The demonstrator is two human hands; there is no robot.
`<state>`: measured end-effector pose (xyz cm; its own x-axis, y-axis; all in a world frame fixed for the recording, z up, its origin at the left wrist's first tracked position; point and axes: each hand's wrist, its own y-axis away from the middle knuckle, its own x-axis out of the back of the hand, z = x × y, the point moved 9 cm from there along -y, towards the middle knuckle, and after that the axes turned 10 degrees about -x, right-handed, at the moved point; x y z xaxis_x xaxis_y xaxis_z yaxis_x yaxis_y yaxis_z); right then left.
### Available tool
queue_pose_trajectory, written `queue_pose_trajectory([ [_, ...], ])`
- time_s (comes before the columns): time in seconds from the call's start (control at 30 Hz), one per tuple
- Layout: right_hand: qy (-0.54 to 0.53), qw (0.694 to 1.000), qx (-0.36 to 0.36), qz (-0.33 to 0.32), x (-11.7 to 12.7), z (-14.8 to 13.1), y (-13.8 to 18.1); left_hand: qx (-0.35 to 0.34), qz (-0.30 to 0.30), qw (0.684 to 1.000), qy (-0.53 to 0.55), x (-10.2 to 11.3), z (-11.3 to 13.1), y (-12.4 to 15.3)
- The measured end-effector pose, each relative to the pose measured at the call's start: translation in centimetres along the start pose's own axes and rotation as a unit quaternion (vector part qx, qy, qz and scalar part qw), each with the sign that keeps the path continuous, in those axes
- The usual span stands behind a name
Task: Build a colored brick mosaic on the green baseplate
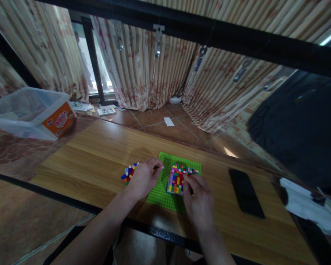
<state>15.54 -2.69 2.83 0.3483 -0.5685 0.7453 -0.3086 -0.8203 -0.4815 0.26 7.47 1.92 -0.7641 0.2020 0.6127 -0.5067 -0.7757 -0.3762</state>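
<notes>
In the head view, a light wooden table (99, 154) fills the lower middle of the frame, and a square green studded plastic baseplate (165, 186) lies flat on it just below centre. On the right half of that baseplate sits a block of small multicoloured plastic bricks (178, 178), red, yellow, pink, blue and green, built up in a tight grid.

The left hand (143, 177) rests at the baseplate's left edge, its fingers curled and the fingertips pinched together on a small pale pink piece (161, 167) that shows just past them; how firmly it is held cannot be told. Just left of this hand, partly hidden beneath it, lies a loose cluster of small blue, white, red and yellow bricks (129, 173) on the bare wood.

The right hand (198, 197) lies at the lower right corner of the baseplate, fingers bent, the tips touching the right side of the brick block; whether it has closed on a brick cannot be told.

To the right of the hands, well apart from the baseplate, a flat black phone (246, 193) lies face down on the table. At the upper left of the frame stands a clear plastic storage bin with an orange label (44, 114). Striped floral curtains (143, 70) hang across the top, above a brown tiled floor (160, 119).
</notes>
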Motion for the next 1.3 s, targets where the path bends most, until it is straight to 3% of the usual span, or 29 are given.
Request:
queue_pose_trajectory([
  [0.17,-0.019,1.000,-0.013,-0.014,-0.2,0.2,0.3,0.054,0.036,0.985,0.158,-0.5,-0.6,0.1],
  [0.37,-0.055,0.997,-0.054,-0.011,0.1,0.8,0.2,0.117,0.073,0.927,0.349,-1.7,-0.9,0.2],
  [0.5,-0.123,0.986,-0.112,0.022,1.5,0.9,-0.1,0.133,0.066,0.896,0.420,-2.3,0.1,0.2],
  [0.6,-0.218,0.962,-0.161,-0.011,1.5,0.7,-0.3,0.136,0.046,0.883,0.448,-2.8,1.1,0.2],
  [0.87,-0.377,0.894,-0.233,-0.069,0.1,0.8,-0.3,0.087,0.010,0.907,0.412,-4.0,3.2,0.1],
  [1.03,-0.396,0.884,-0.234,-0.086,0.3,0.9,-0.4,0.036,-0.003,0.926,0.375,-4.0,4.1,-0.1],
  [1.17,-0.381,0.889,-0.235,-0.097,0.7,1.0,-0.5,0.029,-0.028,0.934,0.355,-4.2,4.2,0.0],
  [1.3,-0.399,0.874,-0.256,-0.104,0.5,1.5,-0.4,0.022,-0.053,0.938,0.342,-4.4,4.3,0.0],
])
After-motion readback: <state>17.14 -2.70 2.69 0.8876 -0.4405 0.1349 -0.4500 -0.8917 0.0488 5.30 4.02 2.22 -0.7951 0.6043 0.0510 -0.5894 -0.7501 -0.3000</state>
